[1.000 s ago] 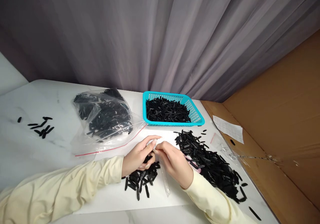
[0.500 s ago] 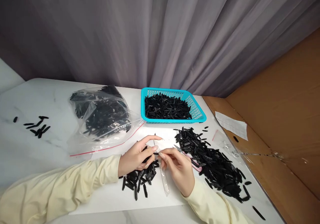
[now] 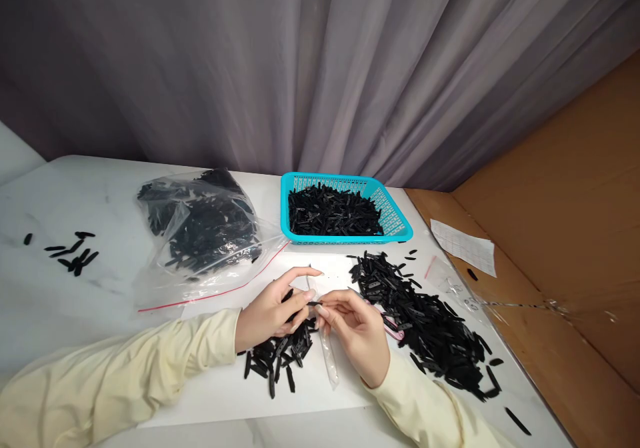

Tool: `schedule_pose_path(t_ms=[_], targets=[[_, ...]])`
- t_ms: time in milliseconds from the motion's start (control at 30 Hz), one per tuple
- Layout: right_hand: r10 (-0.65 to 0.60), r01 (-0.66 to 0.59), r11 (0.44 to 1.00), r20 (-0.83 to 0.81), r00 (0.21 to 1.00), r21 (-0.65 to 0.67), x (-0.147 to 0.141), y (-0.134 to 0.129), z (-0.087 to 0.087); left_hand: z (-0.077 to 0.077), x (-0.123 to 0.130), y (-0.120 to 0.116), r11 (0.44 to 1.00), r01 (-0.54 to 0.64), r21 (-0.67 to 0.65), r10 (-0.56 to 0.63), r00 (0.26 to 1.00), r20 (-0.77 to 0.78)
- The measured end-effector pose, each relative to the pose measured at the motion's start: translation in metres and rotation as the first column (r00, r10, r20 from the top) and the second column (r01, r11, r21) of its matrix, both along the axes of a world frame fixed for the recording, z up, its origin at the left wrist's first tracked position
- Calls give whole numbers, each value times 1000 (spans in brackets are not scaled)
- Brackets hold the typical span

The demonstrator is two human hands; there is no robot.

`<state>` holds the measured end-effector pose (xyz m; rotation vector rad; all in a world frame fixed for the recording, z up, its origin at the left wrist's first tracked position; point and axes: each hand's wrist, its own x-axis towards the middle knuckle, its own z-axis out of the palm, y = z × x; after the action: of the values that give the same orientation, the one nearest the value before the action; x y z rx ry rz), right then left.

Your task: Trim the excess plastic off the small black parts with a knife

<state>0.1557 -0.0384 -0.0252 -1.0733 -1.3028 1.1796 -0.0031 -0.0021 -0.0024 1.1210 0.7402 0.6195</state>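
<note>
Between my hands is a small slim black piece (image 3: pixel 315 303), partly covered by fingers. The thumb and fingers of my left hand (image 3: pixel 280 307) close on one end of it. My right hand (image 3: pixel 357 331) pinches the other end with thumb and forefinger. Below my hands, a narrow clear plastic sleeve (image 3: pixel 330 361) lies on a white sheet (image 3: pixel 210 395). A loose pile of similar black pieces (image 3: pixel 280 358) sits under my left hand. Beside my right hand, a pink-handled tool (image 3: pixel 396 330) is partly hidden by a larger pile of black pieces (image 3: pixel 430 328).
A blue basket (image 3: pixel 345 239) at the back holds many black pieces. Left of it lies a clear zip bag (image 3: pixel 200 235) full of them. Several pieces (image 3: pixel 75 255) are scattered at far left. A paper slip (image 3: pixel 465 248) and clear plastic (image 3: pixel 453 285) lie right.
The fingers of my right hand have shifted slightly at the black piece, the forefinger lifting a little. My left hand stays almost still.
</note>
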Motion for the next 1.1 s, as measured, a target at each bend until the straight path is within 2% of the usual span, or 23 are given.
schedule_pose_path(t_ms=[567,733,900,1100], targets=[[55,-59,992,-38,998,-112,0,0,2,-1,0,-1,993,-76,93,79,996,-32],[58,-54,997,87,995,-48,1,-1,0,-1,0,-3,988,-95,119,97,995,-13],[81,-81,997,95,992,-3,2,-1,0,-1,0,-5,984,-99,147,102,995,-8],[65,-74,996,169,984,47,3,-2,-3,0,-1,-5,991,-69,112,69,998,0]])
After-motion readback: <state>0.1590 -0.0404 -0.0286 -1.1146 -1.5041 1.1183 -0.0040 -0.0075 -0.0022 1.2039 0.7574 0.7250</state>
